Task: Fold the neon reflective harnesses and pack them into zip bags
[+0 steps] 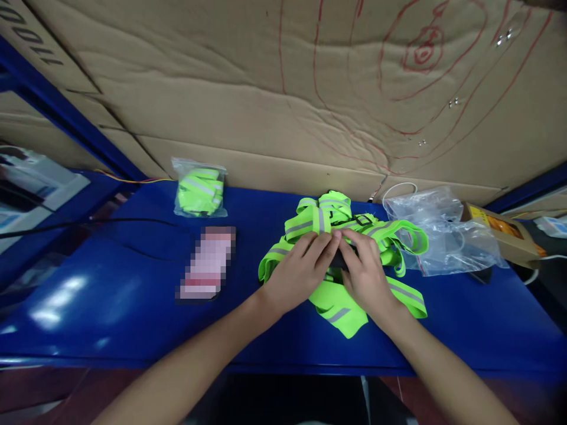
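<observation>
A heap of neon green straps with grey reflective stripes lies on the blue table. Both of my hands are over its middle, fingertips close together. My left hand has its fingers bent together on the strap. My right hand is curled from the other side, beside a dark piece that shows between the hands. What the fingertips pinch is mostly hidden. A black buckle sits on the straps just beyond my right hand.
Left of the heap lies a pixelated phone-like object. Behind it stands a clear bag of green straps. Crumpled clear bags and a small cardboard box are at the right. A cardboard wall rises along the table's back.
</observation>
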{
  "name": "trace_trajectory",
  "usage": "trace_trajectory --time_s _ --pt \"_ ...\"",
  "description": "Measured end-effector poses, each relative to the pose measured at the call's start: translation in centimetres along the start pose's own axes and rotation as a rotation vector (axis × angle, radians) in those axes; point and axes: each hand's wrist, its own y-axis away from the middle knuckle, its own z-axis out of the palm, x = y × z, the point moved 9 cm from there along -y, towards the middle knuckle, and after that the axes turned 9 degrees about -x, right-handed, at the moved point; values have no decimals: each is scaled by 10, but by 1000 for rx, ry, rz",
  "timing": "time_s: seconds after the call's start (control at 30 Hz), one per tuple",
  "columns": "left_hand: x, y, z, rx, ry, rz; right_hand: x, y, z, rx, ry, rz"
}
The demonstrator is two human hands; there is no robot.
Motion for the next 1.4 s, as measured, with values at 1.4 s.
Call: trace_trajectory --time_s 1.4 --pt "-17 10 2 -180 2629 -289 -31 13 5 -744 -1968 75"
